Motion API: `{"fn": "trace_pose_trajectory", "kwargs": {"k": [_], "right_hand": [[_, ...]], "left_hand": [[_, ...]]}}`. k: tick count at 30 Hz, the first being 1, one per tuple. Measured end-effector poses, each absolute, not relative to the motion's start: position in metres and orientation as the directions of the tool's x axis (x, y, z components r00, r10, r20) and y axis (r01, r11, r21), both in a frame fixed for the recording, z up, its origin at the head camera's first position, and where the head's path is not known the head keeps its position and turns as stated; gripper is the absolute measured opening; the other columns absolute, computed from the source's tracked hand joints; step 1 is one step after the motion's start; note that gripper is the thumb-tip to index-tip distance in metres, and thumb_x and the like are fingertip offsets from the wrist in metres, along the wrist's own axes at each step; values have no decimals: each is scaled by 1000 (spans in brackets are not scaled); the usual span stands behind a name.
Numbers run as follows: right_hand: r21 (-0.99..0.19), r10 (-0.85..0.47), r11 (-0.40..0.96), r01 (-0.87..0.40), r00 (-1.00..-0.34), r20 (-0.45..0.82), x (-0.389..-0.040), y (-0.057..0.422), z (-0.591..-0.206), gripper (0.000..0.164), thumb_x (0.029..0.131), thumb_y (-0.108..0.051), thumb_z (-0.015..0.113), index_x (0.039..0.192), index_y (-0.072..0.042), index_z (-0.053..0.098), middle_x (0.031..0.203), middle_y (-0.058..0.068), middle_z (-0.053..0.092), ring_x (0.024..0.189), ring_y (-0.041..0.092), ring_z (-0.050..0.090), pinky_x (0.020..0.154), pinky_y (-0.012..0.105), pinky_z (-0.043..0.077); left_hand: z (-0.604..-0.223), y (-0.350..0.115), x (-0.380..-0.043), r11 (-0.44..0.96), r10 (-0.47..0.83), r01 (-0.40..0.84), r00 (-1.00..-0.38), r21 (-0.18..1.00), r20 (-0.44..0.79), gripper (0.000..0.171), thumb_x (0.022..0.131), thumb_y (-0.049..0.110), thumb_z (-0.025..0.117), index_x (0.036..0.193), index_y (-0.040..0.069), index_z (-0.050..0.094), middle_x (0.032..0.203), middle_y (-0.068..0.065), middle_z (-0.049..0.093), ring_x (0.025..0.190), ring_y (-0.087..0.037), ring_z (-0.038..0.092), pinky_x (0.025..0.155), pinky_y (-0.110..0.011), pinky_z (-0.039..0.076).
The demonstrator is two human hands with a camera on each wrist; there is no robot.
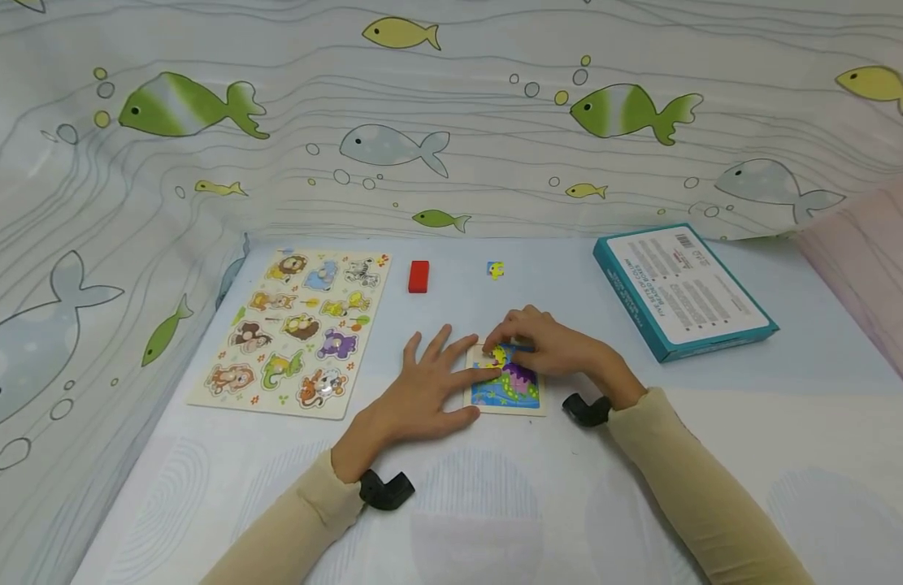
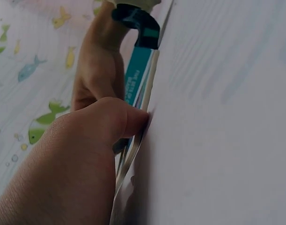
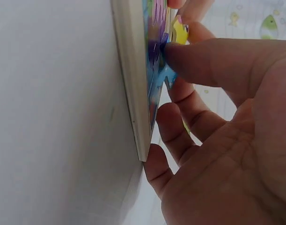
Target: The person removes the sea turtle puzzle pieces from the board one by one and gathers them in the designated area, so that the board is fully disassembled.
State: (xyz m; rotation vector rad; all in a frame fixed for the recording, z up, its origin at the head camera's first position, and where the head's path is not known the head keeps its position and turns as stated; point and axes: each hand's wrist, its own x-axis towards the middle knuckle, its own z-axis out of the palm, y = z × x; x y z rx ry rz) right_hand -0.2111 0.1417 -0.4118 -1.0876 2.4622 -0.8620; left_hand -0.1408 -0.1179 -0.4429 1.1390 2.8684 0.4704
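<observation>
Beige sleeves [image 1: 297, 516] lie nearest. The right grip [image 1: 548, 343] pinches a yellow-and-blue piece [image 3: 180, 31], tilted above the small puzzle [image 1: 520, 400]; the left grip [image 1: 427, 390], fingers spread and grasping nothing, touches that puzzle's left edge. The piece could jam if pressed at this tilt, or the puzzle skid if left unsteadied. Beyond the right grip, rightward, a teal box [image 1: 688, 288] reads "FIVE SETS OF"; its smallest print is illegible.

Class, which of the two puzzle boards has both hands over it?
The small, squarish board with blue and purple artwork; the larger animal board lies to its left, untouched.
</observation>
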Motion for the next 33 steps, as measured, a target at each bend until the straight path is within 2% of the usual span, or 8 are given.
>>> {"fn": "trace_pose_trajectory", "kwargs": {"k": [9,11,16,19,24,33], "right_hand": [[-731,-733,509,-455,-674,-92,-211,142,-413,37,97,-4,59,128,-23,69,130,-3,67,118,21,54,101,45,39],[-749,-732,500,-435,-675,-97,-211,143,-413,35,98,-6,59,128,-21,68,128,-2,67,114,21,56,101,43,43],[-804,-725,451,-388,-685,-77,-217,148,-416,22,98,-9,62,118,-14,70,113,1,70,97,21,58,91,37,51],[-828,-681,445,-341,-729,-66,-220,152,-417,17,98,-9,63,113,-13,71,102,2,70,91,21,59,85,34,51],[-836,-569,473,-278,-821,-49,-224,158,-417,14,98,-12,65,110,-13,72,94,4,66,87,24,56,78,32,48],[-739,-400,630,-237,-915,-48,-231,177,-418,26,99,-14,63,123,-7,70,103,10,65,94,24,53,83,33,45]], "left_hand": [[-443,-118,-140,695,665,654,-743,300,77,54,97,57,48,150,47,46,171,-9,22,159,-43,9,116,-75,3],[-442,-118,-140,696,664,652,-744,301,75,54,97,57,47,150,47,45,171,-9,22,159,-42,9,116,-74,3],[-442,-118,-141,696,666,652,-743,302,71,54,97,56,48,150,46,46,171,-10,22,158,-43,9,116,-75,3],[-442,-118,-141,699,666,651,-743,296,64,54,97,57,48,150,48,46,171,-10,22,159,-43,9,116,-75,4],[-442,-118,-140,711,658,640,-752,292,45,55,96,58,48,150,49,44,171,-8,21,159,-42,8,116,-74,4],[-441,-118,-140,713,656,640,-753,289,48,55,96,57,49,151,50,43,171,-8,22,159,-41,9,116,-74,4]]}}
